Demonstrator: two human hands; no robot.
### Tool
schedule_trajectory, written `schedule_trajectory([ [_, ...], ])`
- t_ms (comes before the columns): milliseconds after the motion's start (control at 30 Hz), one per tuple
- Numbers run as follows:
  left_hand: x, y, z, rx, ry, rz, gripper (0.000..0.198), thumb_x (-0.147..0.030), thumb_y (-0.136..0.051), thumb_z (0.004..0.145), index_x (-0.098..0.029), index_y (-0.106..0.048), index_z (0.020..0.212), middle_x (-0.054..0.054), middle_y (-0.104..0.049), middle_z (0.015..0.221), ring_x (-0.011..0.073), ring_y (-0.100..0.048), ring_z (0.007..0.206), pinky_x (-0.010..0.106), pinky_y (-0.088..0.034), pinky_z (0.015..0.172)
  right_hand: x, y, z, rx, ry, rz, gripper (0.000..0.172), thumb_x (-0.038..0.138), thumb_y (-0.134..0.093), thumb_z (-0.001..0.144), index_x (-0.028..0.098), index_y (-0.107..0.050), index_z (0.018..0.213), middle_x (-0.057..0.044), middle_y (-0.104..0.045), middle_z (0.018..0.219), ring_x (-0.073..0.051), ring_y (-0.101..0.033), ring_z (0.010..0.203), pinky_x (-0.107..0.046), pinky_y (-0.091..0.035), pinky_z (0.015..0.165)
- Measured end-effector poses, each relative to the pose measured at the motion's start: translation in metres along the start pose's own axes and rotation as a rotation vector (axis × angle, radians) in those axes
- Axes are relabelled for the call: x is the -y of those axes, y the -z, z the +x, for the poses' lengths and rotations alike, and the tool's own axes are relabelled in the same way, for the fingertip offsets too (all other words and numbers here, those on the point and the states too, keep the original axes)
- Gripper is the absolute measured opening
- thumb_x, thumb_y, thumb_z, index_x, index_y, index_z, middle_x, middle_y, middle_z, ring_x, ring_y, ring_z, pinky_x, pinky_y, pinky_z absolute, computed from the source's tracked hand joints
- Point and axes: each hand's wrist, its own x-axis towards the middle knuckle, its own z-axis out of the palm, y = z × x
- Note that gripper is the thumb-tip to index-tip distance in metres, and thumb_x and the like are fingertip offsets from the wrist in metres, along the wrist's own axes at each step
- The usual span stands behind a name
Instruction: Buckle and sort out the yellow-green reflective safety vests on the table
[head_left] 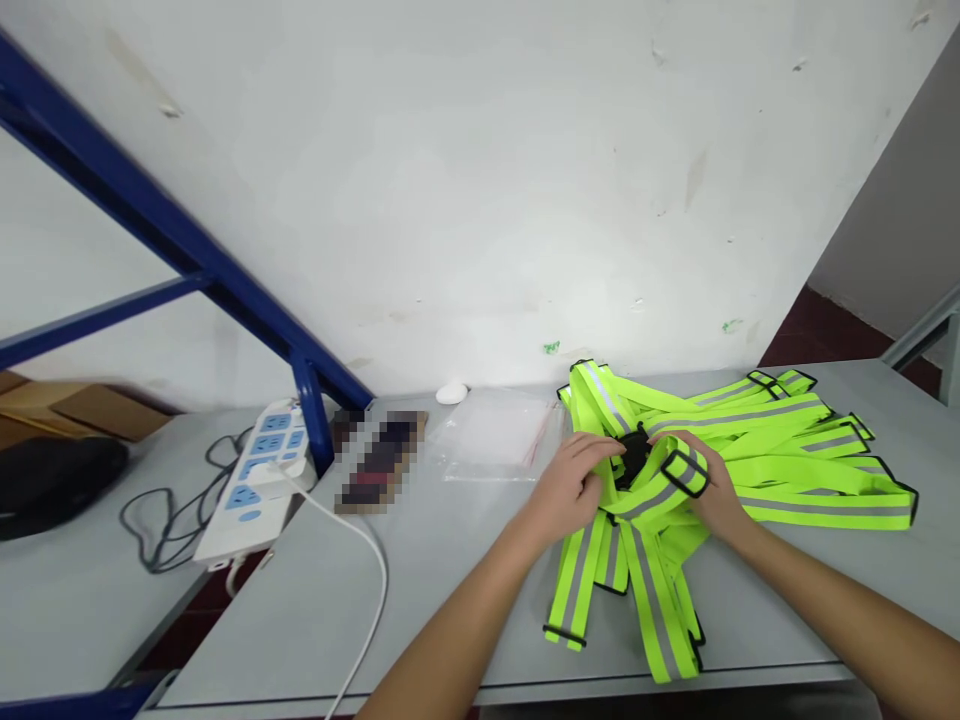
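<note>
Neon yellow-green reflective straps (772,415) with grey stripes and black plastic slider buckles lie in a loose pile on the grey table. Between my hands is a black plastic piece (634,458), partly covered by straps and fingers. My left hand (574,485) is closed at its left side, with fingertips on it and the strap beside it. My right hand (709,490) is closed round a looped strap, whose black slider (684,473) stands up in front of the fingers. Several strap ends hang toward the table's front edge.
Clear plastic bags (491,435) lie left of the straps, near a white rounded object (451,393) and a blurred-out item (382,465). A white power strip (259,470) with cables sits beside a blue metal frame (247,300). The wall stands close behind.
</note>
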Motion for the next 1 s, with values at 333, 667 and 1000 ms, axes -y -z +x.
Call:
schedule_trajectory([
  [333, -0.001, 0.018, -0.001, 0.117, 0.146, -0.014, 0.034, -0.009, -0.046, 0.076, -0.019, -0.063, 0.103, 0.003, -0.064, 0.084, 0.0165, -0.059, 0.075, 0.027, -0.046, 0.067, 0.008, 0.002, -0.002, -0.046, 0.082, 0.003, 0.015, 0.034, -0.062, 0.083, 0.023, -0.067, 0.091, -0.004, -0.073, 0.088, -0.021, -0.069, 0.08, -0.029, -0.056, 0.068],
  [667, -0.047, -0.016, -0.004, 0.031, -0.133, -0.071, 0.024, -0.033, -0.054, 0.091, -0.018, -0.058, 0.073, 0.005, -0.061, 0.079, 0.0172, -0.055, 0.079, 0.033, -0.044, 0.076, -0.002, 0.001, -0.008, 0.176, 0.174, -0.193, 0.032, 0.028, -0.055, 0.081, 0.023, -0.058, 0.112, -0.006, -0.069, 0.099, -0.023, -0.066, 0.087, -0.034, -0.054, 0.076],
  [1000, -0.054, -0.015, -0.014, -0.283, -0.239, 0.06, 0.028, -0.032, -0.044, 0.093, -0.018, -0.056, 0.073, 0.012, -0.051, 0.1, 0.0216, -0.049, 0.09, 0.039, -0.044, 0.082, 0.022, -0.021, -0.023, 0.381, 0.517, -0.327, 0.046, 0.059, -0.052, 0.086, 0.025, -0.057, 0.116, -0.01, -0.063, 0.109, -0.027, -0.06, 0.1, -0.042, -0.051, 0.087],
])
